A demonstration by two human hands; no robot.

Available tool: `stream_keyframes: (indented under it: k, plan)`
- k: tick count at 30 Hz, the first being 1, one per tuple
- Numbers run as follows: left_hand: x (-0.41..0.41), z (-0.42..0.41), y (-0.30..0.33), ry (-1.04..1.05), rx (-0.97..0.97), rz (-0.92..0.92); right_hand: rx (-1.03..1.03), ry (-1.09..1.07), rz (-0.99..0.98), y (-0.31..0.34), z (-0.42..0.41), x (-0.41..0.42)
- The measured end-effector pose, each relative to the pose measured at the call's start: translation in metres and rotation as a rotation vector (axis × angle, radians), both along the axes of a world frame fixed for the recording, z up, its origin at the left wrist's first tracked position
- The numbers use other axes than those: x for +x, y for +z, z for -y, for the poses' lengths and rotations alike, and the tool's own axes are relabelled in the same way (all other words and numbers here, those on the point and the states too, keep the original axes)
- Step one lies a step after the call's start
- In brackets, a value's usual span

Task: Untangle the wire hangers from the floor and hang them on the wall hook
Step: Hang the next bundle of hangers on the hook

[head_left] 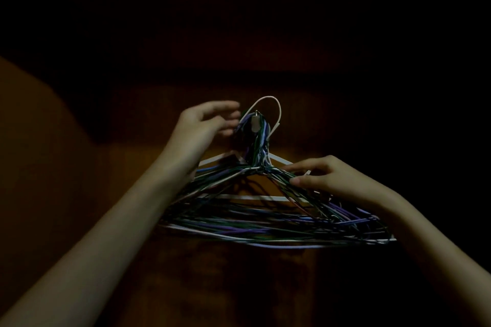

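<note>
Wire hangers [265, 210] bunched on wall hook [255, 121] at 12 o'clock; left hand [204, 125] spread beside hook necks, right hand [326, 180] pinching shoulder wires at 3 o'clock — prob. best steady bundle w/ right, seat loops fully.

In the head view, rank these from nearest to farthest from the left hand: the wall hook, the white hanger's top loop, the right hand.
From the left hand:
1. Wall hook, just right of its fingertips.
2. White hanger's top loop, a little further right, behind the hook.
3. Right hand, lower right on the hanger bundle.
</note>
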State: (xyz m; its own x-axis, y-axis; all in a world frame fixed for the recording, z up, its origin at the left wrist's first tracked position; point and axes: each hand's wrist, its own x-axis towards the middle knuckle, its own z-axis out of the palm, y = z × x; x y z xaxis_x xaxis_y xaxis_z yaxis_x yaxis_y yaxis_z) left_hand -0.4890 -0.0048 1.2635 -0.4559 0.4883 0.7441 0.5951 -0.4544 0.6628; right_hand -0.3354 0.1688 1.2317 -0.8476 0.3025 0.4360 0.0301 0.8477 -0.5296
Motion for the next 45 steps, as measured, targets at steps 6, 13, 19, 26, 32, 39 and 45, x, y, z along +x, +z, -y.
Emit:
stream_keyframes:
  k: [6, 13, 19, 26, 32, 39, 45]
  plan:
    - [-0.002, -0.028, 0.022, 0.230, -0.069, -0.484, 0.011, -0.007, 0.015, 0.001, 0.000, 0.000]
    - [-0.006, -0.032, 0.013, 0.259, -0.079, -0.666, 0.013, 0.002, -0.015, -0.002, -0.004, -0.002]
    - [-0.016, -0.036, 0.000, 0.316, -0.052, -0.701, 0.167, -0.091, -0.146, -0.013, -0.003, -0.007]
    - [-0.021, -0.041, -0.012, 0.306, -0.012, -0.627, 0.515, -0.239, -0.322, -0.026, 0.008, -0.021]
    - [-0.020, -0.043, -0.021, 0.312, 0.006, -0.557, 0.335, -0.140, -0.304, -0.031, 0.009, -0.024]
    - [-0.022, -0.045, -0.029, 0.373, 0.003, -0.609, 0.262, -0.154, -0.389, -0.041, 0.007, -0.021]
    - [-0.019, -0.038, -0.038, 0.333, -0.060, -0.588, 0.313, -0.206, -0.371, -0.044, 0.014, -0.017]
